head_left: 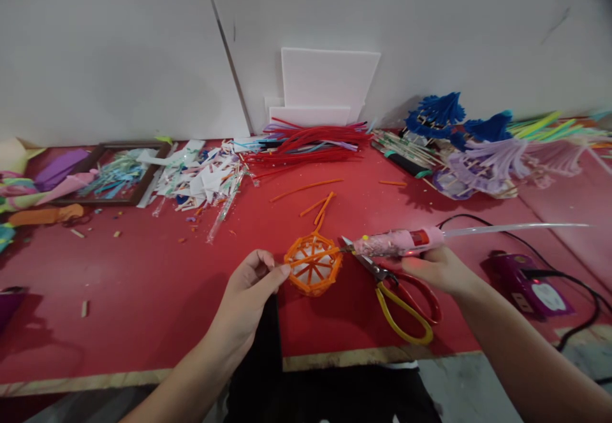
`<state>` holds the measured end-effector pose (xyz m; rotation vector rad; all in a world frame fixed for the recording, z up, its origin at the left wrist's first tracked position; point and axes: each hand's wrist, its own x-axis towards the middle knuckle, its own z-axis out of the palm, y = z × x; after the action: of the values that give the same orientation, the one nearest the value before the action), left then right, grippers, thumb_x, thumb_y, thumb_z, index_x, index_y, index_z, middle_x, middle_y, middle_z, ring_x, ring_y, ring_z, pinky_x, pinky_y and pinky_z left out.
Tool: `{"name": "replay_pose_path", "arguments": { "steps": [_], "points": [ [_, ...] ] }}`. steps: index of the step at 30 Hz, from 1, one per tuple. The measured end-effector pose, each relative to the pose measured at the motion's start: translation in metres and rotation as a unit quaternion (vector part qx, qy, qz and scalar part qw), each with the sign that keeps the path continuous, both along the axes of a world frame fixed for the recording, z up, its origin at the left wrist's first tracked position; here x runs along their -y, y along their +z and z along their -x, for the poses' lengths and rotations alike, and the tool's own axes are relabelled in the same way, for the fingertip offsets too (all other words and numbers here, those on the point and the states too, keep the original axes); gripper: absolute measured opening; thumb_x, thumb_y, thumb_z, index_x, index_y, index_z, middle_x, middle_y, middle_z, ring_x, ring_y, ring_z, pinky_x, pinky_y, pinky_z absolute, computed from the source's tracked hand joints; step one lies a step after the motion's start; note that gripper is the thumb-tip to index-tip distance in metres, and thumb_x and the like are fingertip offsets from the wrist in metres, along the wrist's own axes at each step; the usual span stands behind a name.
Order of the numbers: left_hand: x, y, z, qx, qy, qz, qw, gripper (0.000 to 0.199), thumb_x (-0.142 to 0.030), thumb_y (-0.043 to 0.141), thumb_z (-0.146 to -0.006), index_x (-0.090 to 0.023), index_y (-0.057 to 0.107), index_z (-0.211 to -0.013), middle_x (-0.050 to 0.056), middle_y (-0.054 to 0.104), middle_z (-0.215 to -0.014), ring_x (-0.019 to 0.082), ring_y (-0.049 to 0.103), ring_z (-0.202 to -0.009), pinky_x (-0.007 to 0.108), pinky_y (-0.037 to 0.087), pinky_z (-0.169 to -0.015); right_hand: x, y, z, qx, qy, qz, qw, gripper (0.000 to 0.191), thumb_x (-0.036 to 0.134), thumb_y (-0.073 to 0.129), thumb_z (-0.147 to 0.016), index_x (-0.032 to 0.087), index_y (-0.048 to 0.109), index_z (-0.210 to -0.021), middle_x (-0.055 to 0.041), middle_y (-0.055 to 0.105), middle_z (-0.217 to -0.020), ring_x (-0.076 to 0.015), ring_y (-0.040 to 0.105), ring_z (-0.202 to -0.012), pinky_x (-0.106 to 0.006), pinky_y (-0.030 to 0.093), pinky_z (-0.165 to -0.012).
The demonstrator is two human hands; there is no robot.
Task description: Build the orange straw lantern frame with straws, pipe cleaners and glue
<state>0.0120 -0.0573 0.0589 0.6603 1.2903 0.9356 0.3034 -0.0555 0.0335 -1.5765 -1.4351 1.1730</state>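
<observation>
My left hand (258, 283) pinches the left end of an orange pipe cleaner (306, 258) between thumb and fingers. The strip runs across the top of a round orange pipe-cleaner frame (313, 289) with spokes and a whitish inside. On the right, my right hand (437, 269) is wrapped round a pink hot glue gun (394, 243), a clear glue stick (516, 229) poking out of its back. Its nozzle is at the strip's right end; whether they touch I cannot tell. Scissors (404, 311) with red and yellow handles lie open beneath the gun.
Loose orange pieces (306, 188) lie beyond the frame. Red pipe cleaners (310, 143) and paper scraps (210, 174) are piled at the back. Blue and lilac pleated pieces (497, 155) stand back right. A purple power box (528, 286) with black cable sits at right.
</observation>
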Motion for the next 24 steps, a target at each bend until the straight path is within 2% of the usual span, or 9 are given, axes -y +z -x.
{"name": "replay_pose_path", "arguments": {
  "steps": [2,6,11,16,24],
  "points": [
    [-0.0008,0.0009,-0.0008,-0.001,0.004,0.002,1.0,0.041,-0.03,0.085,-0.056,-0.019,0.048,-0.069,-0.008,0.052,-0.058,0.006,0.045,-0.056,0.018,0.036,-0.056,-0.0012,-0.0005,-0.0001,-0.012,0.022,0.005,1.0,0.015,0.031,0.066,-0.063,0.023,0.074,-0.073,-0.003,0.076,-0.075,-0.0271,0.07,-0.074,-0.04,0.058,-0.073],
    [-0.002,0.0025,-0.0018,-0.004,0.004,0.007,1.0,0.041,-0.03,0.084,-0.055,-0.019,0.048,-0.069,-0.008,0.052,-0.059,0.007,0.045,-0.056,0.019,0.037,-0.056,-0.0019,-0.0015,-0.0038,0.002,0.013,0.005,1.0,0.01,0.029,0.064,-0.062,0.024,0.071,-0.066,-0.002,0.073,-0.069,-0.0262,0.068,-0.069,-0.04,0.057,-0.068],
    [-0.0017,0.0009,-0.0009,-0.007,-0.002,0.001,1.0,0.04,-0.031,0.083,-0.057,-0.019,0.048,-0.07,-0.008,0.053,-0.059,0.006,0.044,-0.057,0.018,0.037,-0.057,-0.0024,0.0027,-0.0032,-0.017,0.021,0.026,0.999,0.003,0.028,0.067,-0.062,0.024,0.069,-0.062,-0.0029,0.071,-0.066,-0.0291,0.068,-0.073,-0.041,0.057,-0.068],
    [-0.0022,0.0007,-0.0008,-0.009,0.0,0.003,1.0,0.041,-0.031,0.083,-0.057,-0.019,0.047,-0.071,-0.008,0.053,-0.059,0.006,0.044,-0.057,0.018,0.036,-0.056,-0.0032,0.0029,0.0005,-0.026,0.019,0.023,0.999,0.002,0.026,0.068,-0.062,0.024,0.068,-0.062,-0.0031,0.071,-0.066,-0.0292,0.067,-0.073,-0.041,0.056,-0.07],
    [-0.0039,0.0017,-0.0023,-0.02,-0.003,-0.016,1.0,0.038,-0.03,0.082,-0.058,-0.018,0.048,-0.071,-0.008,0.054,-0.06,0.006,0.046,-0.057,0.019,0.037,-0.057,-0.0017,-0.0017,-0.0027,0.023,0.014,-0.006,1.0,0.008,0.029,0.063,-0.063,0.022,0.067,-0.061,-0.0032,0.069,-0.062,-0.0264,0.066,-0.065,-0.037,0.055,-0.062]
  ]
}}
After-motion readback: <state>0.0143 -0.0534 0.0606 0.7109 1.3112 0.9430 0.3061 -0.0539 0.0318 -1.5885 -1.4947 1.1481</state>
